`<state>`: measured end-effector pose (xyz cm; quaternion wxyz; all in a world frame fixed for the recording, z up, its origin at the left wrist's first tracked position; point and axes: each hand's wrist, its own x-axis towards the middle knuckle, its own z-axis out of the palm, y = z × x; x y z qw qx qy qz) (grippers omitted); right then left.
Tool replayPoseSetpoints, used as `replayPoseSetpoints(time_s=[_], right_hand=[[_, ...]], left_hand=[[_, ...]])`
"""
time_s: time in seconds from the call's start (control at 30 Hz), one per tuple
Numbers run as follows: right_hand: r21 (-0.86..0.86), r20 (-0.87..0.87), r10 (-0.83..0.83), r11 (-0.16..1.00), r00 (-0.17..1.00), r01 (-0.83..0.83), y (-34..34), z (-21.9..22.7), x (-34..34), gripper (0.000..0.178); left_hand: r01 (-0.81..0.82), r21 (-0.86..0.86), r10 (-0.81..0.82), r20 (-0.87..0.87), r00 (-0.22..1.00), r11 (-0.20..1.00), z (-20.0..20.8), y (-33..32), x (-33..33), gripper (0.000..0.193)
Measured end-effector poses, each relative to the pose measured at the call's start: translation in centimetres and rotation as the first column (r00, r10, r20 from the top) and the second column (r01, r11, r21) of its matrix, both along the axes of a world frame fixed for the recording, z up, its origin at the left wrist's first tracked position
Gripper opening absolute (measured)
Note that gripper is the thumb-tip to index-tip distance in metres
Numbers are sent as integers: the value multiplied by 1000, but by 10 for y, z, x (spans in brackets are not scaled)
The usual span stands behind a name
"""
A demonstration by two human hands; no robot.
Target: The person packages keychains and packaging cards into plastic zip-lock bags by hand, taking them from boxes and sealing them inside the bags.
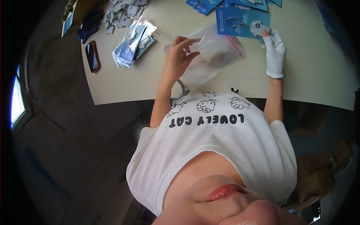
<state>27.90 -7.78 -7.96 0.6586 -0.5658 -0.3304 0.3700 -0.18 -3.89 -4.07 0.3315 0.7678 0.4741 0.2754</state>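
Note:
My right hand [275, 54], in a white glove with bare fingertips showing, grips the lower right corner of a blue printed card [232, 32]. A keychain [258, 28] with a white, many-sided tag and a metal ring lies on the card's face. My bare left hand [180, 56] is over a stack of clear zip bags [210, 60]. Its thumb and forefinger are apart, with the fingertips close to the plastic; whether they touch it I cannot tell. The bags have a pink seal line and lie partly under the card.
Filled clear packets with blue cards [135, 45] lie left of my left hand. Behind them is a heap of white keychains [123, 13]. More blue cards [202, 5] lie at the far edge. A red-edged phone [93, 56] and a dark glove [92, 24] are at the table's left.

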Motion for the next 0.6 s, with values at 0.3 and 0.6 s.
replayPoseSetpoints(time_s=[0.3, 0.6], right_hand=[[21, -85, -8, 1000, 996, 10, 4, -9, -7, 26], [186, 87, -10, 983, 996, -7, 19, 0, -8, 29]], left_hand=[[159, -454, 27, 376, 926, 877, -4, 19, -22, 16], [321, -414, -209, 293, 933, 852, 2, 60, -17, 14]])
